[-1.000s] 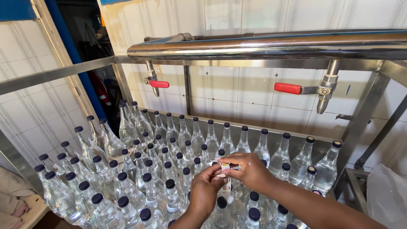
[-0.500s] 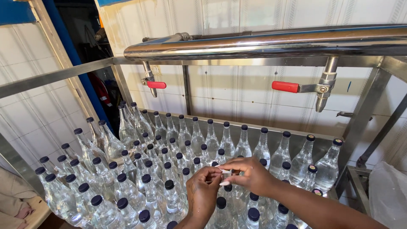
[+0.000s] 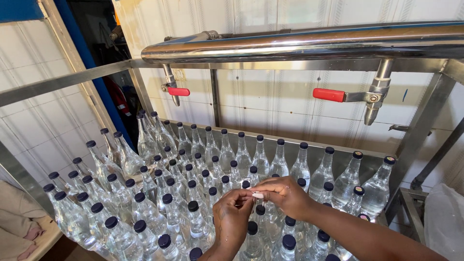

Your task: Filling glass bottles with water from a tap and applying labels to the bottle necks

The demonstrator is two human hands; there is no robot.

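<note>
Both hands meet over a crowd of clear plastic bottles [image 3: 159,203] with dark blue caps, standing in a metal trough. My left hand [image 3: 232,217] and my right hand [image 3: 285,193] pinch a small white piece [image 3: 257,195] between their fingertips, just above the bottle tops. What the white piece is I cannot tell. A bottle cap [image 3: 260,210] shows directly below the fingers.
A thick steel pipe [image 3: 309,43] runs overhead with two taps with red handles [image 3: 179,91] [image 3: 330,94]. A steel frame bar [image 3: 63,82] crosses at the left. White tiled walls stand behind. A white bag [image 3: 442,217] sits at the right.
The view has shifted slightly. Both hands stay together on the white piece, with the fingers drawn a little closer.
</note>
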